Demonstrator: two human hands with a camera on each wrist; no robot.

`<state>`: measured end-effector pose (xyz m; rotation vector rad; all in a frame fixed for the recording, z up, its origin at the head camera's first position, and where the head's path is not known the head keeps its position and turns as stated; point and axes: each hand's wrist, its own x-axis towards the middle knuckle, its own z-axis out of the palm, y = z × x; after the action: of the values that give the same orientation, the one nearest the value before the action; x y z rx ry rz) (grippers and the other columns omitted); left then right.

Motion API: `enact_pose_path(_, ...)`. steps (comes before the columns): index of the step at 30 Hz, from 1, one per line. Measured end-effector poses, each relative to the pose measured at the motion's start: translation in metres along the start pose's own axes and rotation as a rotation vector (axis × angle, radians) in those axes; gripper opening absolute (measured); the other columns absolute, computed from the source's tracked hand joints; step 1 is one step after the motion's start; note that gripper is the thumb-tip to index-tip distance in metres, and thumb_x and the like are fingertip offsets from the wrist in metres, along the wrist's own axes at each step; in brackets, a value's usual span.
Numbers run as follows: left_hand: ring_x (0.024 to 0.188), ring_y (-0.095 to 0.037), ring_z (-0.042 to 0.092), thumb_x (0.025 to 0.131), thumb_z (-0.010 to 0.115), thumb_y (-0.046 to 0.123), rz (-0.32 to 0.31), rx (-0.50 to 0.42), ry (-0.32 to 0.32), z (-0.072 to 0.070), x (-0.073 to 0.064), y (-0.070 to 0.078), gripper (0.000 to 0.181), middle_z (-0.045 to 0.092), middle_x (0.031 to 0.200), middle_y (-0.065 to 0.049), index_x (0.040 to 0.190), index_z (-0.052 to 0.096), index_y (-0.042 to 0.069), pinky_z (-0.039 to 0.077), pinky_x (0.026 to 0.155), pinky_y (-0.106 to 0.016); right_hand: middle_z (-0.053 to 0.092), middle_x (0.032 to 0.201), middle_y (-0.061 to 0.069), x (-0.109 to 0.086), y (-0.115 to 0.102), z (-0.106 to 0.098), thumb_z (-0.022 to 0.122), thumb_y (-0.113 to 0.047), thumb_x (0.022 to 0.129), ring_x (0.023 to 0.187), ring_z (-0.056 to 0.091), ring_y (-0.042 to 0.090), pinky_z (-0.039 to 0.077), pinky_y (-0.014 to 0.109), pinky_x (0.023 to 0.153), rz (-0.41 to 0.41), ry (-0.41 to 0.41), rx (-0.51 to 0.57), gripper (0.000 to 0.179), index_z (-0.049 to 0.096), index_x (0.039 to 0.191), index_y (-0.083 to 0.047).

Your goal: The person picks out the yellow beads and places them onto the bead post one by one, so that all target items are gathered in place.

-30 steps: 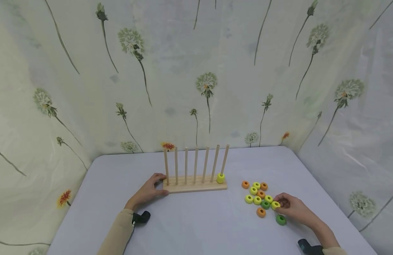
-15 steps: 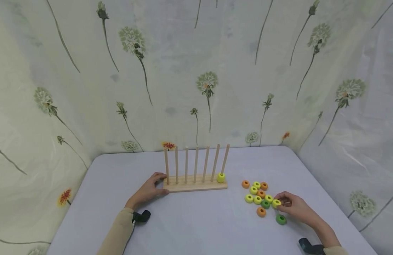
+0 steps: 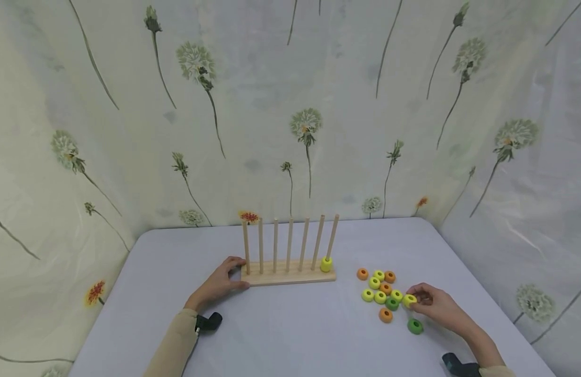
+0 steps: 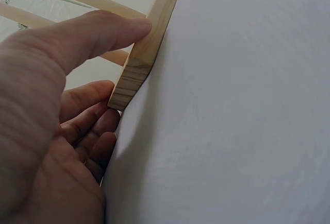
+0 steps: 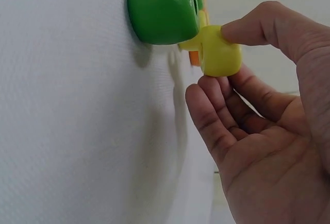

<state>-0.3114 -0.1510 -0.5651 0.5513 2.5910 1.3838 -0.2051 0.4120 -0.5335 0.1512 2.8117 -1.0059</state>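
A wooden peg stand (image 3: 290,279) with a row of upright pegs rests on the table. Yellow sits low on its rightmost peg, one bead or two stacked (image 3: 326,265); I cannot tell which. My left hand (image 3: 219,284) grips the stand's left end, thumb on the front edge and fingers behind, as the base (image 4: 142,59) shows in the left wrist view. My right hand (image 3: 438,309) pinches a yellow bead (image 5: 221,54) between thumb and fingers, slightly above the table. Nearest to it lies a green bead (image 3: 415,326), close to the camera in the right wrist view.
Left of my right hand lies a loose group of yellow beads (image 3: 368,295), orange beads (image 3: 386,315) and a green bead (image 3: 392,303). The white table (image 3: 290,335) ends at the back against a dandelion-print curtain (image 3: 253,104).
My right hand has lifted the yellow bead slightly, with a small shift to the right. The left hand and the peg stand have stayed in place.
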Motion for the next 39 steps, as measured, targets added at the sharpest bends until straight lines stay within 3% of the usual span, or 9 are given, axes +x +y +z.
enact_pose_path(8, 0.136, -0.031, 0.039, 0.075, 0.083, 0.035, -0.004, -0.001, 0.002, 0.0, -0.001, 0.0, 0.069, 0.047, 0.138, -0.006, 0.133, 0.055, 0.01, 0.029, 0.113, -0.054, 0.062, 0.105, 0.008, 0.0, -0.006, -0.003, 0.07, -0.016, 0.083, 0.09, 0.056, 0.018, 0.051, 0.028, 0.07, -0.039, 0.016, -0.001, 0.039, 0.057, 0.115, 0.0)
enact_pose_path(19, 0.136, -0.03, 0.038, 0.075, 0.082, 0.035, -0.016, -0.001, -0.004, 0.0, -0.002, 0.001, 0.068, 0.046, 0.139, -0.006, 0.133, 0.055, 0.012, 0.028, 0.113, -0.054, 0.062, 0.11, 0.01, 0.008, -0.02, -0.002, 0.069, -0.022, 0.086, 0.094, 0.059, 0.018, 0.053, 0.027, 0.073, -0.112, 0.029, 0.007, 0.041, 0.056, 0.118, 0.0)
enact_pose_path(32, 0.136, -0.03, 0.038, 0.075, 0.082, 0.036, -0.005, 0.004, -0.004, 0.0, -0.002, 0.001, 0.068, 0.046, 0.139, -0.006, 0.133, 0.054, 0.013, 0.029, 0.113, -0.054, 0.062, 0.105, 0.004, 0.023, -0.054, -0.004, 0.07, -0.026, 0.088, 0.095, 0.058, 0.018, 0.052, 0.024, 0.074, -0.238, 0.053, 0.019, 0.034, 0.058, 0.115, -0.01)
enact_pose_path(39, 0.137, -0.031, 0.038, 0.076, 0.081, 0.037, -0.001, 0.014, -0.003, -0.001, -0.001, 0.0, 0.068, 0.046, 0.14, -0.006, 0.134, 0.054, 0.013, 0.029, 0.113, -0.055, 0.062, 0.107, 0.005, 0.033, -0.077, -0.005, 0.071, -0.03, 0.088, 0.096, 0.06, 0.019, 0.052, 0.022, 0.075, -0.296, 0.069, 0.055, 0.038, 0.057, 0.115, -0.008)
